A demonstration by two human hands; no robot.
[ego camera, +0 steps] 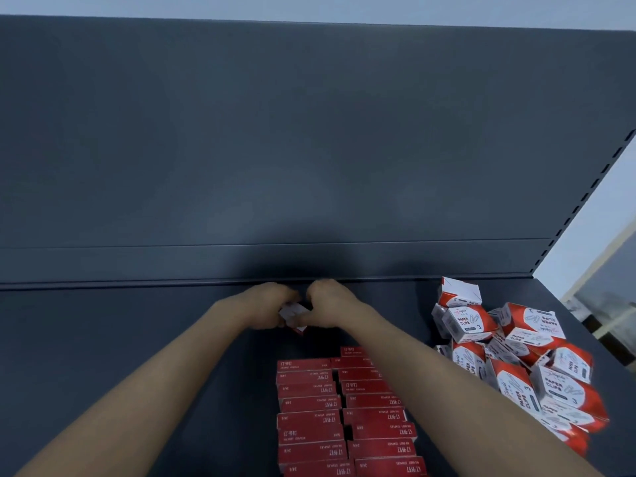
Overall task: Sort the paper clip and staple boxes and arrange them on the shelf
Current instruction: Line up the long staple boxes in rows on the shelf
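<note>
Both the left hand (272, 301) and right hand (327, 301) grip a small box (293, 313) at the shelf (137, 339) back, probably squaring it up, then fetching another from the paper clip pile (516, 356).

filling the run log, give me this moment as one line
left hand + right hand: both on small box | staple boxes: two neat columns | paper clip boxes: loose pile, right | shelf

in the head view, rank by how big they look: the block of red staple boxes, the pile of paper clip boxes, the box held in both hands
1. Block of red staple boxes
2. Pile of paper clip boxes, somewhat smaller; both run out of frame, so this is unsure
3. Held box, smallest by far, though farthest away and partly hidden by the left hand and right hand
</note>
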